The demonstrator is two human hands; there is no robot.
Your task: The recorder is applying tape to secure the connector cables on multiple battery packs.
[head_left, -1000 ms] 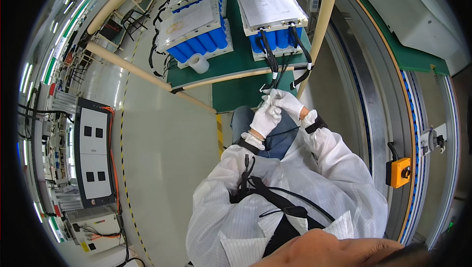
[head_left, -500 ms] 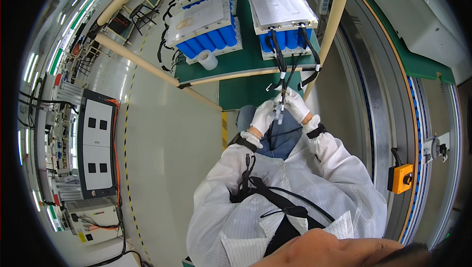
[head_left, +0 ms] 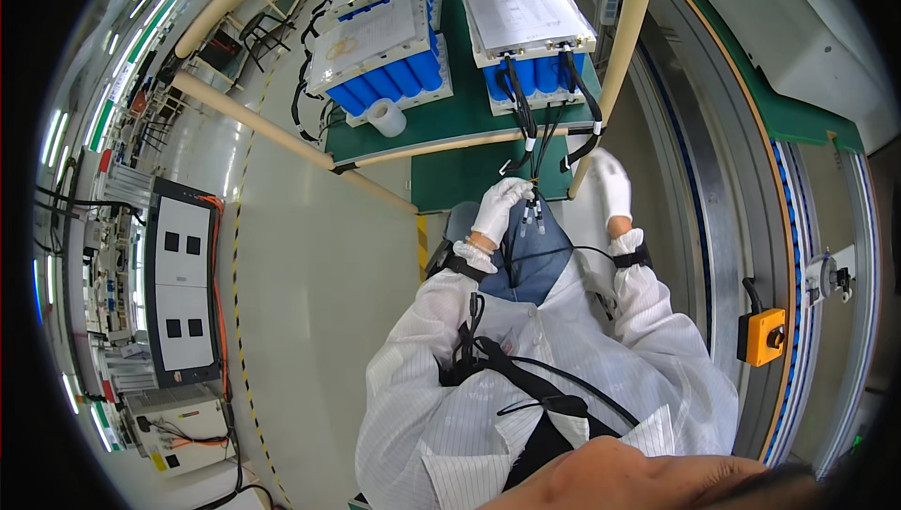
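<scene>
My left hand [head_left: 505, 206], in a white glove, is closed around the bundle of black cables [head_left: 533, 167] just above its loose ends. Small clear and white connectors [head_left: 532, 222] dangle below those fingers. The cables come down from the front of a battery pack [head_left: 526, 13], which has a white top plate and blue cells. My right hand [head_left: 612, 189], gloved too, is off to the right of the bundle and apart from it, near a beige shelf post. Its fingers are blurred, and whether it holds anything cannot be made out.
More blue-celled battery packs [head_left: 375, 55] stand at the left of the green shelf [head_left: 432, 125]. A white tape roll [head_left: 386, 119] sits at its front edge. Beige tubes [head_left: 627, 50] frame the shelf. Conveyor rails and an orange switch box [head_left: 761, 337] are at my right.
My right hand has let go of the cable bundle and moved right, away from it. The left hand has stayed at the cables.
</scene>
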